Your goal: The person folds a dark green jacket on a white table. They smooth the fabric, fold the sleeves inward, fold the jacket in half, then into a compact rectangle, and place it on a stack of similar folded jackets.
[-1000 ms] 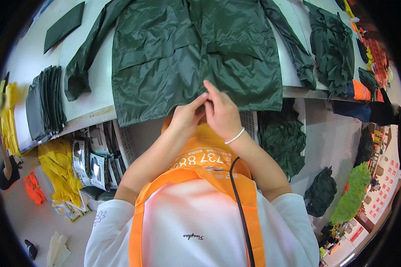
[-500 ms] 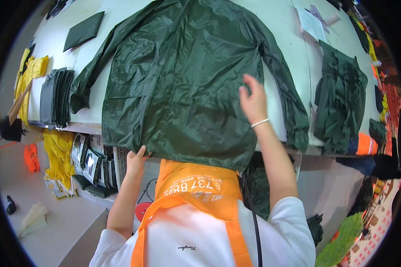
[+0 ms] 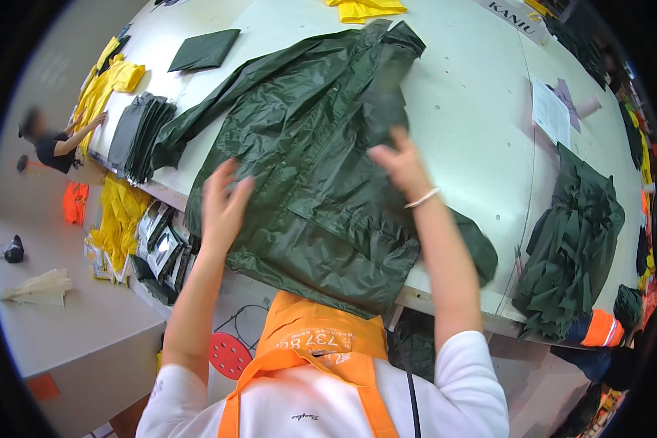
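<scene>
A dark green rain jacket (image 3: pixel 292 182) lies on the white worktable (image 3: pixel 467 102), its hem hanging over the near edge beside my apron. Its right side is turned inward, and the upper part there is smeared by motion. My left hand (image 3: pixel 225 208), fingers spread, is over the left part of the jacket. Over the right part is my right hand (image 3: pixel 404 166), thumb and fingers apart, somewhat blurred. A green sleeve end (image 3: pixel 476 248) shows to the right of my right forearm. The other sleeve (image 3: pixel 186 131) stretches out to the left.
Folded dark green pieces (image 3: pixel 142 135) stand at the left edge, with a flat green packet (image 3: pixel 204 50) farther back. A green garment pile (image 3: pixel 573 244) and paper sheet (image 3: pixel 551 113) are at right. Another person (image 3: pixel 58 146) handles yellow garments (image 3: pixel 109 84) at far left.
The jacket's right side has come inward to the left. My left hand has left the hem and moved up over the jacket. The view has shifted, showing more of the table's far side.
</scene>
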`<state>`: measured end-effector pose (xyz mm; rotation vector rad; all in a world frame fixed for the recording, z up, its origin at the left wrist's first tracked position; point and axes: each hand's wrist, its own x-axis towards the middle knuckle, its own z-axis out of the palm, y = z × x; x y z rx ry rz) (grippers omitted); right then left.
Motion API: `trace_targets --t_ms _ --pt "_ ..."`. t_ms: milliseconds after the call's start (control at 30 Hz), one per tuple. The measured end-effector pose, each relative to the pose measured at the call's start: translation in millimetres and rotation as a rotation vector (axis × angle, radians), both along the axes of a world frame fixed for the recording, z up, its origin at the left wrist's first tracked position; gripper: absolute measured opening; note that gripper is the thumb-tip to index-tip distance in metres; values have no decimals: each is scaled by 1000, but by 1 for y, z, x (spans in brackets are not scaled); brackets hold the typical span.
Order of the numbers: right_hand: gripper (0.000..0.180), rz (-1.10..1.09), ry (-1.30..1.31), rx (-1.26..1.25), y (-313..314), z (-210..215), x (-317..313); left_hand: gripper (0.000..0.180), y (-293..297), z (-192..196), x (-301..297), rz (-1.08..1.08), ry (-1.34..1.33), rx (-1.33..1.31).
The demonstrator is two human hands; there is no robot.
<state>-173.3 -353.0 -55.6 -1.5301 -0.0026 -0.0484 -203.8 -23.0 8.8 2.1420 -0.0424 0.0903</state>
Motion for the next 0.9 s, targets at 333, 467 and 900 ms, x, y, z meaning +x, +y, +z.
trace_targets --t_ms 333,467,900 --pt "41 -165 268 177 62 -17 -106 22 2 129 -46 -281 -74 -209" --pt "62 -244 422 40 93 -93 -111 25 95 186 -130 -200 -596 -51" --pt "36 -252 -310 -59 263 35 -166 21 239 289 -66 -1979 -219 -1038"
